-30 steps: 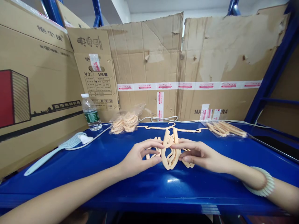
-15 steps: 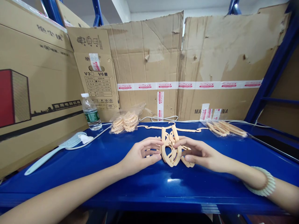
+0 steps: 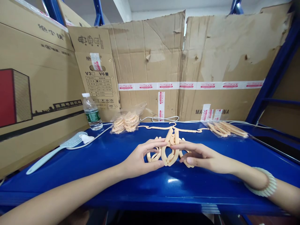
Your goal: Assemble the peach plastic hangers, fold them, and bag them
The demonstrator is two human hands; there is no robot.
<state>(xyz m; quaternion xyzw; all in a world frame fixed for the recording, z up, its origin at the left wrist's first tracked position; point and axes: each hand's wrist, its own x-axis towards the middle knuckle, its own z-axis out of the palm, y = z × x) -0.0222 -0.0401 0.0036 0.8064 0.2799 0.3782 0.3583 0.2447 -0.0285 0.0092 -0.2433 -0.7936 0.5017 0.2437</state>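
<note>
A beige folding hanger [image 3: 176, 152] stands upright between my hands, its two curved arms folded up into a narrow loop. My left hand [image 3: 143, 157] pinches it from the left, fingers along the upper part and thumb near the bottom. My right hand [image 3: 203, 157] grips its right arm with fingertips, thumb lower down. Behind it on the blue table, partly covered by my hands, lie more folded hangers, one at the left [image 3: 150, 157] and one at the right [image 3: 188, 163]. An unfolded hanger [image 3: 158, 127] stretches out flat farther back.
A clear bag of folded hangers [image 3: 126, 122] and a water bottle [image 3: 92, 114] stand at the back left. A pale blue brush [image 3: 47, 158] lies at left. Bagged long hangers [image 3: 227, 129] and a dark flat device [image 3: 278, 147] are at right. Cardboard [image 3: 150, 68] walls the back.
The hanger's arms have tilted and their upper ends have come closer together. Both hands have shifted slightly with it, and the folded hanger at left shows more.
</note>
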